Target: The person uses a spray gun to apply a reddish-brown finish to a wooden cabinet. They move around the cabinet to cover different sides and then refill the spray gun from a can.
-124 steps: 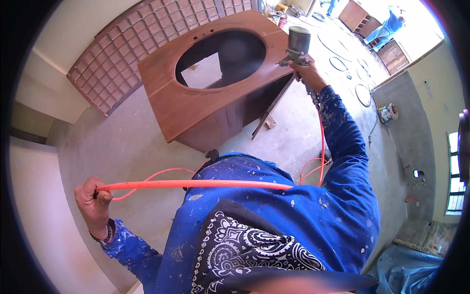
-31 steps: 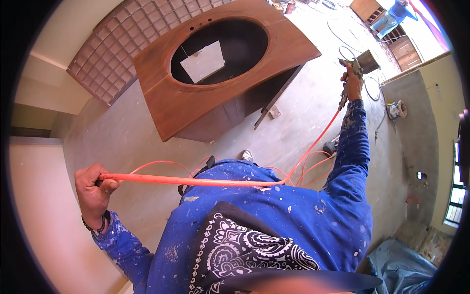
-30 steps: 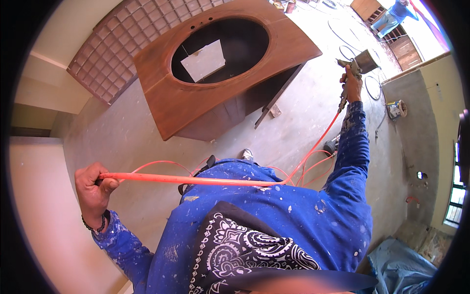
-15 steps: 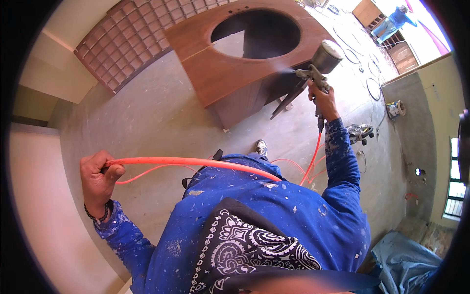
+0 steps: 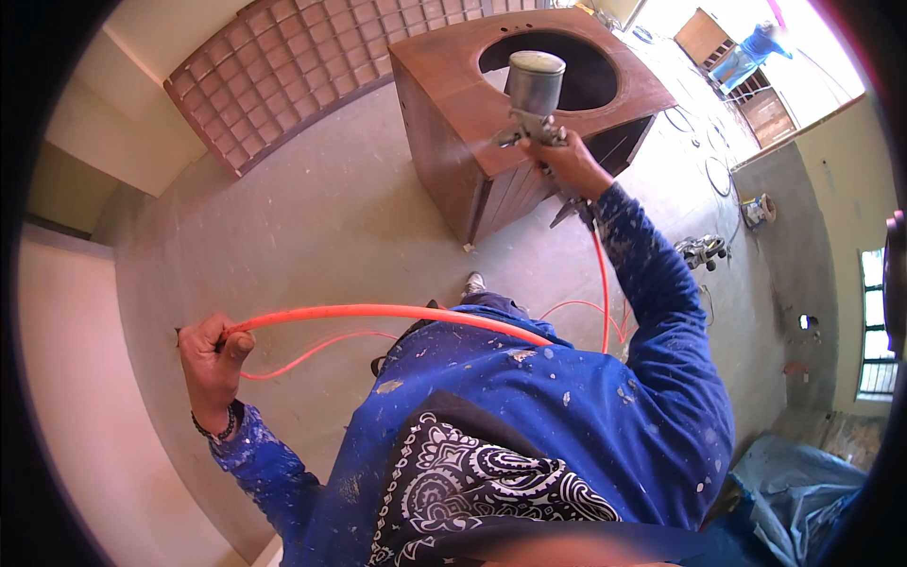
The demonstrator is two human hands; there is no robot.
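My right hand (image 5: 567, 161) grips a metal spray gun (image 5: 531, 99) with a cup on top, its nozzle aimed at the top edge of a brown wooden cabinet (image 5: 453, 104) that has a large oval hole in its top. A faint mist shows at the nozzle. My left hand (image 5: 213, 359) is closed on an orange air hose (image 5: 397, 314), held out to my left side. The hose runs across my blue paint-speckled jacket and up to the gun.
A brown lattice panel (image 5: 293, 66) leans by the wall at upper left. Hose loops lie on the concrete floor (image 5: 312, 227) near my foot. A small tool (image 5: 701, 250) and a can (image 5: 756, 210) sit at right. Another person in blue (image 5: 751, 52) stands far off. Blue sheeting (image 5: 803, 491) lies lower right.
I have stepped closer to the cabinet's corner. My right hand swung the spray gun leftward from the cabinet's right side to its front top edge. My left hand still holds the hose.
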